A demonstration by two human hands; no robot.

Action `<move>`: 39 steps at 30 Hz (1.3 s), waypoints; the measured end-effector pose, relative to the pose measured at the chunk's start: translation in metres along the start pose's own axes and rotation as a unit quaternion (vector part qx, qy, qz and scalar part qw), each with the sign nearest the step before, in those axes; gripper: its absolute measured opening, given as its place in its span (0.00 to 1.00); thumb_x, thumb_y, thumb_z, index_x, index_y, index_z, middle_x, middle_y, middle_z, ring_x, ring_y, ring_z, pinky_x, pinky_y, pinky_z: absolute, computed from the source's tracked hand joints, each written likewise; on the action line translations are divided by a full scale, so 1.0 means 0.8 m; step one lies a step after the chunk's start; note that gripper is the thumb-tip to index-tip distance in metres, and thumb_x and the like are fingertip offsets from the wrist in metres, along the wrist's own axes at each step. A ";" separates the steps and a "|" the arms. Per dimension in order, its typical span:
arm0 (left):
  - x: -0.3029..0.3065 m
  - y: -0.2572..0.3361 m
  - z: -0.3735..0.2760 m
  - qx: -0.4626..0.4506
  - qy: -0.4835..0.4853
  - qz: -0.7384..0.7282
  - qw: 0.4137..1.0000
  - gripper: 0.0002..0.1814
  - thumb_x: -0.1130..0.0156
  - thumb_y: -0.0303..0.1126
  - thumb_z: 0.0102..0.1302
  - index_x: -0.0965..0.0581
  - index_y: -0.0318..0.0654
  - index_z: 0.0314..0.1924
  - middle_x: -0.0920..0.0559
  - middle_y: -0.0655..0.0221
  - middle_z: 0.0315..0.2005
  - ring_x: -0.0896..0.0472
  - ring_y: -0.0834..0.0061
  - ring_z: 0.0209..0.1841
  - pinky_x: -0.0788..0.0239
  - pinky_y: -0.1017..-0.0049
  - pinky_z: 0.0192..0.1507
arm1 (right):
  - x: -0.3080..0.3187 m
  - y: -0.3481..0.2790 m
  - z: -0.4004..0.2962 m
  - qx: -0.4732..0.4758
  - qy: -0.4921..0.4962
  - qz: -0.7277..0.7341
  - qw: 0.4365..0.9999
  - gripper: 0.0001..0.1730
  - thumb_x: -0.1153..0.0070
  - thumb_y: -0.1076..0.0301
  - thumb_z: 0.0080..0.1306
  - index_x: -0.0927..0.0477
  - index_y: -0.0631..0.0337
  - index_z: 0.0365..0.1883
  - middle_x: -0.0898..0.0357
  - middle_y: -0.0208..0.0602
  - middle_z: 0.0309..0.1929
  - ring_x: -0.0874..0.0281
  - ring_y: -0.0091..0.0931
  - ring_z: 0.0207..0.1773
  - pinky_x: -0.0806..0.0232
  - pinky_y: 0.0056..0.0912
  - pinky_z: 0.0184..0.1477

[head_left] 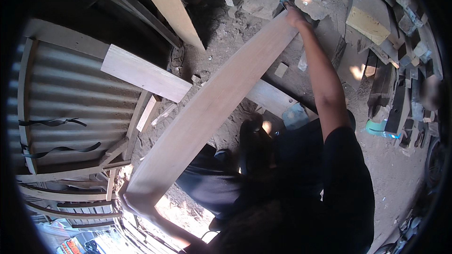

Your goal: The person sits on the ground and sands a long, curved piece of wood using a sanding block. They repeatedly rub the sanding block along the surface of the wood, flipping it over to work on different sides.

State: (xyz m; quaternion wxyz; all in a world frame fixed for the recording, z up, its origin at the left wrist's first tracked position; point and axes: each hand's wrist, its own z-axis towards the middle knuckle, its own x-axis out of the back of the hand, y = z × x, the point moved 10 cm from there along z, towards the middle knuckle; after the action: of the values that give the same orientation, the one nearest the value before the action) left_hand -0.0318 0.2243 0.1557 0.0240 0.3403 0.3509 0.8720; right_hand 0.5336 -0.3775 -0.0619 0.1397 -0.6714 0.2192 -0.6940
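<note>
A long, wide, pale wooden board (215, 102) stretches diagonally across the view in front of my body. At its near left end, my left hand (136, 203) grips the board, with the fingers partly hidden behind the edge. My right hand (294, 16) is closed around the far upper end. A small blue-grey piece (283, 2) shows by the right fingertips; whether it is in the hand, I cannot tell. Below the long board lies another wooden plank (272, 96), partly covered, with a grey-blue flat scrap (296, 116) on it near my leg.
A shorter pale board (144, 72) lies left, beside a corrugated metal panel (84, 88) with a wooden frame and black straps. One plank (173, 7) leans at the upper left. Stacked timber offcuts (370, 17) line the upper right. A small wood block (281, 70) rests on the dirt floor.
</note>
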 end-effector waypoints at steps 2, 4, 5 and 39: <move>0.005 -0.036 -0.004 0.040 0.068 0.031 0.996 0.34 0.65 0.55 0.72 0.17 0.35 0.44 0.16 0.60 0.39 0.19 0.64 0.44 0.28 0.55 0.50 | -0.006 -0.028 -0.026 0.063 -0.007 -0.065 0.996 0.39 0.58 0.80 0.63 0.39 0.54 0.76 0.46 0.41 0.79 0.48 0.41 0.80 0.49 0.39 0.78; 0.020 -0.041 -0.007 0.051 0.059 0.025 0.997 0.34 0.65 0.55 0.72 0.16 0.36 0.44 0.15 0.61 0.38 0.19 0.64 0.45 0.29 0.55 0.52 | -0.012 -0.105 -0.104 0.180 -0.004 -0.103 0.978 0.37 0.59 0.77 0.66 0.38 0.50 0.76 0.41 0.42 0.77 0.45 0.42 0.79 0.44 0.43 0.76; 0.024 -0.041 -0.010 0.047 0.059 0.030 0.997 0.34 0.65 0.55 0.72 0.16 0.36 0.44 0.15 0.61 0.38 0.19 0.64 0.45 0.29 0.55 0.52 | -0.006 -0.123 -0.123 0.207 -0.021 -0.072 0.975 0.38 0.58 0.79 0.64 0.38 0.51 0.75 0.42 0.42 0.78 0.46 0.42 0.79 0.45 0.43 0.77; 0.008 -0.052 -0.015 0.072 0.011 -0.105 0.992 0.24 0.56 0.42 0.73 0.19 0.31 0.51 0.17 0.59 0.45 0.21 0.65 0.48 0.31 0.62 0.54 | 0.015 -0.262 -0.316 0.283 0.004 0.150 0.947 0.29 0.63 0.50 0.80 0.32 0.60 0.70 0.40 0.56 0.74 0.45 0.50 0.77 0.48 0.49 0.76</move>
State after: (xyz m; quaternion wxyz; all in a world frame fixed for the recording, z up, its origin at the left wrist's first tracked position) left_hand -0.0524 0.2500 0.1273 0.0867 0.2928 0.4467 0.8409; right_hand 0.3026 -0.1725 0.0510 0.4256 -0.5610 0.1123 -0.7010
